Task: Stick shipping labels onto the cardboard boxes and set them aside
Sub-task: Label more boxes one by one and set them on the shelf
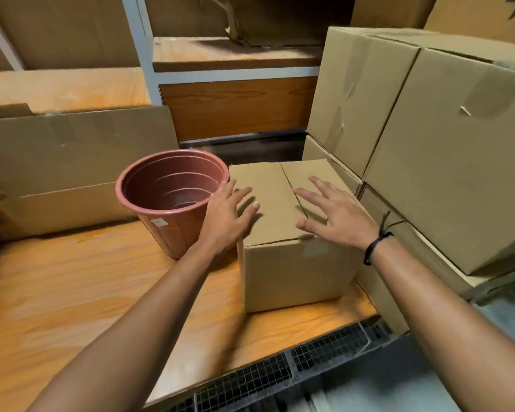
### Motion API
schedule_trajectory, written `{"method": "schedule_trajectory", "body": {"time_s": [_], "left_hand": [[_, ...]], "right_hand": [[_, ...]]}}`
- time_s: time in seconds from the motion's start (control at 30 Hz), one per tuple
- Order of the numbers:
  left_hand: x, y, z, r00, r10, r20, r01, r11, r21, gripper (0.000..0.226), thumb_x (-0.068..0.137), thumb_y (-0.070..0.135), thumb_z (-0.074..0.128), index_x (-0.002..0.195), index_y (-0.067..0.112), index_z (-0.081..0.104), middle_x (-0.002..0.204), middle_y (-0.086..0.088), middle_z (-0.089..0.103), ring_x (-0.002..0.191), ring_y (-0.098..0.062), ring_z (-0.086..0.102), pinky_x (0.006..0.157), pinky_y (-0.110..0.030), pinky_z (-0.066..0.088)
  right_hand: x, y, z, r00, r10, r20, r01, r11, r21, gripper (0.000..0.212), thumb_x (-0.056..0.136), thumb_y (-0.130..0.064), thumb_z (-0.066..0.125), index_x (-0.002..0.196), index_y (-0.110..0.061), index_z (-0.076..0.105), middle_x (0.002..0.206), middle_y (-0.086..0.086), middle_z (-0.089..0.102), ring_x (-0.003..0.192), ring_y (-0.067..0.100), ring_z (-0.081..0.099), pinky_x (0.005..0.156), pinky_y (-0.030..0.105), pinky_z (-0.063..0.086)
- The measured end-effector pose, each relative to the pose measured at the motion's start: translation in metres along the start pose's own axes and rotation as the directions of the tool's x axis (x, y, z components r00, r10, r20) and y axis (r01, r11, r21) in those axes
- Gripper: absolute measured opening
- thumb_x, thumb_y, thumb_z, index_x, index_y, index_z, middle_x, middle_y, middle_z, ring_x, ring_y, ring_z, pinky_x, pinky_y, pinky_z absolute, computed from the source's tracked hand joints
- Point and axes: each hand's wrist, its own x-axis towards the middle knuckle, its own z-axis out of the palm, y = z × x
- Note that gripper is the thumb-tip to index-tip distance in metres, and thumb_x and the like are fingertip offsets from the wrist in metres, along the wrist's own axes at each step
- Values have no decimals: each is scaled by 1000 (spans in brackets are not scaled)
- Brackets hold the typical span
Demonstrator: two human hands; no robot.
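A small closed cardboard box (pixel 292 272) stands on the wooden table (pixel 72 292), right of centre. My left hand (pixel 225 217) hovers over the box's top left edge with fingers spread, holding nothing. Over the top right part of the box, my right hand (pixel 336 214) is open with its fingers apart; a black band circles that wrist. I cannot tell whether either hand touches the box. No shipping label shows on the box or in either hand.
A brown plastic pot (pixel 170 200) stands just left of the box, close to my left hand. Large stacked cardboard boxes (pixel 446 162) crowd the right side. Flattened cardboard (pixel 72 162) leans at the back left. Shelving (pixel 235 72) rises behind. A wire grate (pixel 280 379) lies below the table's front edge.
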Motion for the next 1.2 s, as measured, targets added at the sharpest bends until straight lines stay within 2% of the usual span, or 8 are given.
{"method": "schedule_trajectory", "body": {"time_s": [0.13, 0.23, 0.37, 0.57, 0.67, 0.77, 0.9, 1.2], "left_hand": [[13, -8, -4, 990, -27, 138, 22, 999, 39, 47, 102, 39, 44, 146, 23, 45, 162, -3, 22, 151, -21, 15, 122, -42, 12], [10, -6, -1, 973, -70, 218, 80, 996, -35, 48, 105, 37, 37, 150, 21, 39, 163, 0, 17, 151, -18, 14, 120, -35, 13], [8, -10, -8, 979, -57, 198, 59, 998, -2, 49, 103, 42, 41, 149, 24, 41, 162, 3, 23, 150, -16, 18, 121, -41, 19], [-9, -59, -53, 999, -36, -39, 47, 942, 331, 46, 97, 35, 55, 142, 24, 51, 150, 3, 46, 144, -19, 34, 120, -44, 23], [-14, -92, -76, 997, -75, -16, 73, 863, 499, 47, 94, 31, 62, 138, 17, 55, 146, -3, 51, 140, -25, 41, 116, -41, 25], [-14, -112, -83, 999, -39, 4, 31, 845, 533, 35, 91, 16, 64, 126, 14, 66, 128, -6, 66, 122, -27, 59, 108, -44, 37], [-15, -121, -81, 999, 40, -23, -19, 812, 584, 16, 84, 7, 63, 92, 14, 76, 85, -4, 75, 78, -28, 69, 74, -39, 51], [-48, -143, -110, 986, 97, -139, 4, 807, 591, 21, 80, 10, 54, 85, 11, 74, 74, -5, 72, 65, -30, 64, 64, -39, 49]], "right_hand": [[55, -19, 6, 992, -21, 128, 30, 997, -65, 73, 88, -77, 31, 153, -47, 12, 165, -3, 1, 152, 23, 4, 121, 52, 7], [74, -23, 20, 974, -10, 228, 50, 984, -171, 69, 92, -73, 27, 153, -45, 12, 166, -2, 4, 152, 23, 5, 121, 53, 6], [73, -22, 27, 972, -6, 236, 44, 987, -156, 73, 87, -78, 26, 152, -46, 16, 165, -2, 9, 151, 24, 9, 120, 53, 8], [114, -86, 13, 975, -147, 165, 162, 983, -88, 67, 92, -67, 41, 152, -46, 18, 164, -2, 14, 150, 26, 14, 120, 49, 17], [148, -105, 32, 962, -137, 234, 165, 981, -102, 72, 93, -66, 43, 154, -43, 13, 166, 1, 4, 152, 28, 2, 119, 53, 9], [170, -99, 51, 955, -22, 295, 68, 987, -147, 80, 93, -68, 38, 156, -33, 6, 165, 5, -2, 152, 30, -4, 120, 58, 8], [173, -95, 63, 964, -18, 264, 73, 977, -199, 80, 93, -67, 36, 157, -30, 6, 166, 4, -1, 152, 28, -4, 118, 61, 2], [172, -98, 59, 961, -45, 273, 112, 965, -236, 81, 95, -60, 43, 157, -24, 7, 166, 4, -2, 152, 27, -2, 119, 58, 6]]}}
